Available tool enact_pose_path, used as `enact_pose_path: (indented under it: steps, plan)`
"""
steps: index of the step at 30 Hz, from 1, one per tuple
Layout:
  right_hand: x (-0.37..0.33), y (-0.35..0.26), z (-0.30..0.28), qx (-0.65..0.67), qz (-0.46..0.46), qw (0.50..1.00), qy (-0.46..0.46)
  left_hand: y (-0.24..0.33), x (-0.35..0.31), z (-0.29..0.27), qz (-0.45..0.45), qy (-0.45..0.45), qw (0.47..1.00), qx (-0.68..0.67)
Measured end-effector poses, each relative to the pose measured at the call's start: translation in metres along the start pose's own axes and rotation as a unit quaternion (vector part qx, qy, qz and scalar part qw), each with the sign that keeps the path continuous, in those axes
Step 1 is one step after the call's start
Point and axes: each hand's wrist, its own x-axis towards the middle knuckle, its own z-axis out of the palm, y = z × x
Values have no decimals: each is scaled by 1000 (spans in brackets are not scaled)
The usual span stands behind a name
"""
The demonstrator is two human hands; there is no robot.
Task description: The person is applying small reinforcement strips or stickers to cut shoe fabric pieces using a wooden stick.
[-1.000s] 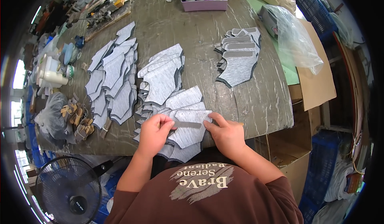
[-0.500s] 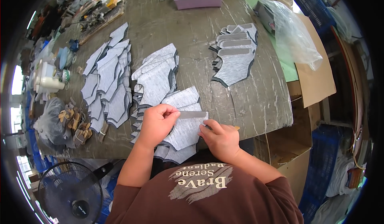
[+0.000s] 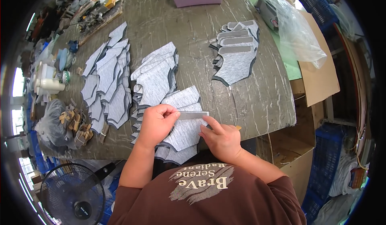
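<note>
Strip of dark gray material (image 3: pixel 192 115) lies along the upper edge of a light gray fabric piece (image 3: pixel 185 134) by the table's (image 3: pixel 193 36) near edge, up from a lower spot on that piece a second earlier. The left hand (image 3: pixel 158 125) pinches the strip's left end between thumb and fingers; the forefinger of the right hand (image 3: pixel 222 140), now stretched out, reaches its right end. Whether the other, curled fingers grip anything cannot be told. The shift suggests the lining-up is nearly done, the strip sitting much like the dark bands on the stack (image 3: pixel 238 66) toward the table's right edge. Another pile (image 3: pixel 107 73) lies toward the left edge.
</note>
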Motion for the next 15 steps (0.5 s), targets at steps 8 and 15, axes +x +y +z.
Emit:
enact_pose_path:
  steps: [8, 15]
  plan:
    - [2, -1, -1, -32, -4, 999, -29, 2, -2, 3, 40, 17, 998, 51]
    - [4, -2, -2, -28, 21, 998, -53, 11, -5, 8, 137, 65, 950, 273]
